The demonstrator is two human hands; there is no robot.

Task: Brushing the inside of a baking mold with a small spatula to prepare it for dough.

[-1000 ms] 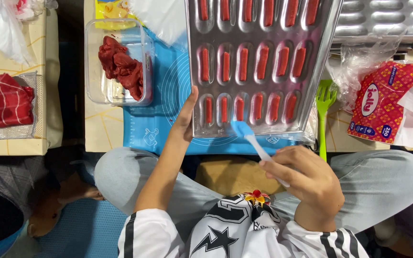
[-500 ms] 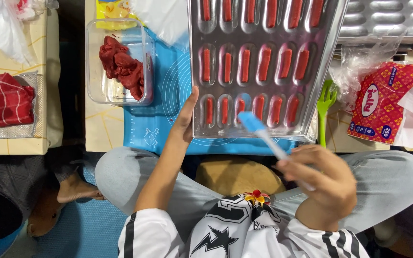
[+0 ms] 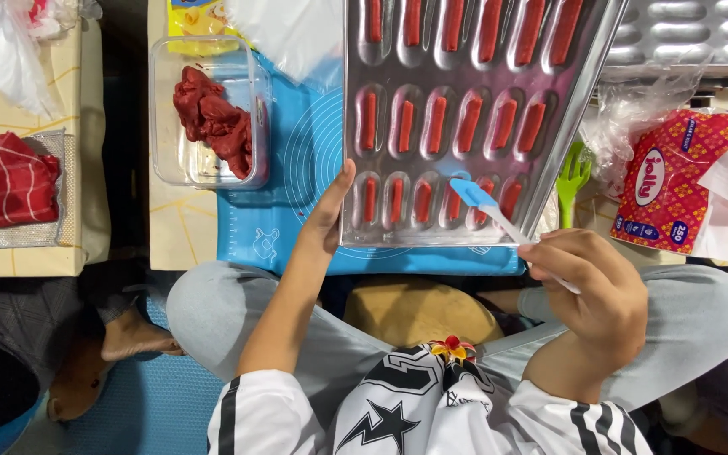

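Your left hand pinches the near-left edge of the metal mould tray, tilted up over the blue mat. Your right hand grips a blue-tipped spatula, its tip on the bottom row of red dough sticks. Those look soft, so go gentle. The tray's stiff, probably light. There's clutter right: tissue pack, green fork. The dough tub sits left.

Home baking spot, baking tray, dough tub
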